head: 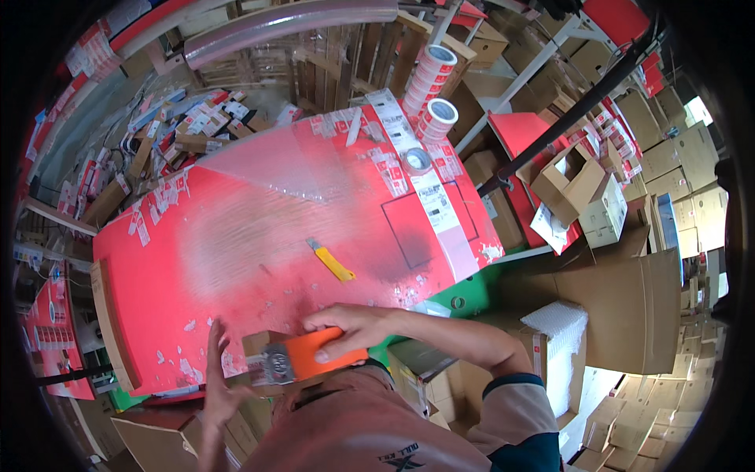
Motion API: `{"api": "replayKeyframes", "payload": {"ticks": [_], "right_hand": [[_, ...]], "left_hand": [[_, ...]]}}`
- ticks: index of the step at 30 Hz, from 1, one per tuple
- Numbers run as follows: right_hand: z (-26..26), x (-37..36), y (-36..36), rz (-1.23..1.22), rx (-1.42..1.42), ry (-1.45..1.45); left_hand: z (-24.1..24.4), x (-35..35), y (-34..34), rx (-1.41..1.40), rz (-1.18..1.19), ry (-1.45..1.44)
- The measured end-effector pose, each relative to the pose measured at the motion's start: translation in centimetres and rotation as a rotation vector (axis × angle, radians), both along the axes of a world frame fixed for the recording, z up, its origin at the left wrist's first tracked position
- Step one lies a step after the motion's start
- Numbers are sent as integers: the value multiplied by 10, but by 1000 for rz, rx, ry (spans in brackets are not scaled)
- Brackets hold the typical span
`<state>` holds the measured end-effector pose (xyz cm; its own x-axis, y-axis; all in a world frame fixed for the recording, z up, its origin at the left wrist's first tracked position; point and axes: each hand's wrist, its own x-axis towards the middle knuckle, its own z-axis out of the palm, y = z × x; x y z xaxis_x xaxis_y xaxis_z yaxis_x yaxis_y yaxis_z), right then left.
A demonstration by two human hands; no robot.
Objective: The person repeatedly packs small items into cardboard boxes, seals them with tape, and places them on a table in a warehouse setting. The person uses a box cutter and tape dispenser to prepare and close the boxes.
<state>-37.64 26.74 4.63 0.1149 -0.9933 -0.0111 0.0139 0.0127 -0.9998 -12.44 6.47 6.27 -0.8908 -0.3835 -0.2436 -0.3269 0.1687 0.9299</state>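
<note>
My right hand (360, 327) grips an orange tape dispenser (321, 354) near the front edge of the red table. The dispenser's grey head (277, 364) lies over a small cardboard box (259, 342), hiding much of it. To the left of that box, my left hand (221, 377) is held up with its fingers apart and nothing in it. A yellow utility knife (334, 263) lies on the worn tabletop (248, 236) beyond my right hand, its blade end pointing away from me.
Stacked tape rolls (433, 82) stand at the table's far right. A single roll (417, 160) sits on a strip of printed labels (433, 197). Small parcels (206, 118) are piled beyond the table. A dark pole (566, 112) slants over the right side, above open cartons (619, 312).
</note>
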Motion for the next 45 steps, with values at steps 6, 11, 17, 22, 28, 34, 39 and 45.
{"api": "replayKeyframes", "payload": {"ticks": [6, 11, 17, 22, 28, 34, 39, 45], "right_hand": [[32, -45, 40, 205, 475, 28], [17, 37, 11, 743, 499, 1220], [-15, 3, 68, 94, 653, 1168], [-117, 90, 142, -1282, 504, 451], [-187, 205, 193, -2414, 190, -689], [-165, 185, 147, -1800, 254, -52], [-139, 196, 67, -1370, 616, 90], [-51, 147, 1, -1017, -67, 57]], "left_hand": [[35, -32, -4, -512, -548, -43], [68, -64, 16, -952, -1003, -207], [42, -89, 42, -1606, -1603, -350], [-64, -141, 54, -891, -1839, -942], [-55, -101, 32, -471, -1327, -446], [-123, -50, 63, -75, -948, -67], [-143, -1, 75, 324, -633, -98], [-186, 57, 36, 620, 56, -167]]}}
